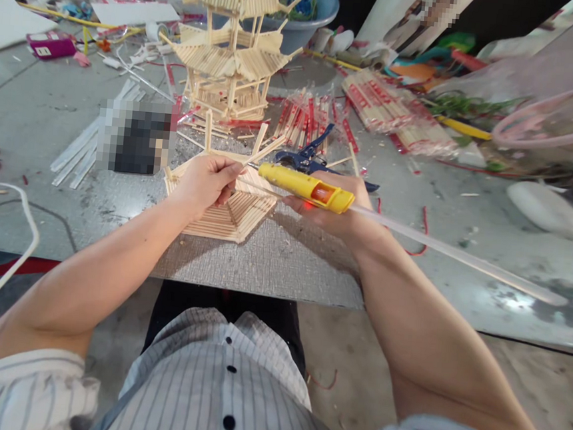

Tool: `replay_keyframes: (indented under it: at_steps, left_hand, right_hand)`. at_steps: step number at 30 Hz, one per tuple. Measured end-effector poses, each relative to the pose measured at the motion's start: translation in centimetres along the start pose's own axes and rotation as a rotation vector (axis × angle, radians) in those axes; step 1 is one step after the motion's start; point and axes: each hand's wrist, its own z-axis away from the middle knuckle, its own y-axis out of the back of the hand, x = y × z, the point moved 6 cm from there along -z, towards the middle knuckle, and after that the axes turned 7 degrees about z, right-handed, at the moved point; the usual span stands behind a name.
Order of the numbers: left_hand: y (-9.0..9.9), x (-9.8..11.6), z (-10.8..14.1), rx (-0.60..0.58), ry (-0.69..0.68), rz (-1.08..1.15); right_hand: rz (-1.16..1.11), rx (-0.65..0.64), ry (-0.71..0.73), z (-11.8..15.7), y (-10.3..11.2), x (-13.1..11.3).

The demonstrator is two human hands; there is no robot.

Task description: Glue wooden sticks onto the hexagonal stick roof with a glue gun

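My right hand (pixel 338 203) is wrapped round a yellow hot glue gun (pixel 302 184), with a long translucent glue stick (pixel 458 253) trailing from its back. The nozzle points left, close to the fingertips of my left hand (pixel 214 178). Those fingers are pinched together, apparently on a pale wooden stick (pixel 271 148) slanting up and right; the exact grip is partly hidden. Beneath both hands lies a flat polygonal panel of wooden sticks (pixel 215 222) with short uprights at its far side. Behind it stands a tiered stick pagoda (pixel 233 56).
Blue-handled cutters (pixel 307 151) lie just beyond the glue gun. Packaged sticks (pixel 376 102) are behind them. Clear glue sticks (pixel 85 134) lie at left, a blue basin (pixel 309 9) stands at the back, and a white mouse-shaped object (pixel 545 207) sits at right.
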Motion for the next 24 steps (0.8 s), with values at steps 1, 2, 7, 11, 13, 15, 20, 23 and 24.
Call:
replay_keyframes:
  at_steps: [1, 2, 7, 11, 13, 15, 20, 23, 24]
  left_hand:
    - [0.01, -0.01, 0.0, 0.0, 0.002, -0.002]
    - [0.02, -0.02, 0.01, 0.003, 0.004, -0.007]
    - [0.04, 0.07, 0.13, 0.017, 0.015, -0.017]
    - [0.0, 0.2, 0.17, 0.012, 0.012, -0.023]
    - [0.0, 0.23, 0.15, 0.007, 0.007, -0.031]
    - [0.02, 0.27, 0.12, 0.002, -0.004, -0.036]
    - [0.1, 0.23, 0.01, 0.0, -0.028, -0.024]
    - [0.14, 0.14, -0.09, -0.009, -0.036, -0.016]
    - [0.17, 0.1, -0.12, -0.012, -0.04, -0.016]
  right_hand:
    - [-0.004, 0.001, 0.011, -0.02, -0.01, -0.02]
    - [-0.008, 0.002, 0.022, -0.05, -0.02, -0.03]
    - [0.015, 0.019, 0.037, -0.09, 0.05, -0.14]
    - [0.033, 0.031, 0.031, -0.13, 0.12, -0.32]
    - [0.042, 0.038, 0.021, -0.17, 0.16, -0.3]
    - [0.056, 0.052, 0.015, -0.21, 0.24, -0.22]
    - [0.087, 0.088, 0.012, -0.25, 0.46, 0.07]
    - [0.121, 0.106, 0.007, -0.24, 0.59, 0.15]
    - [0.131, 0.109, 0.005, -0.23, 0.61, 0.17]
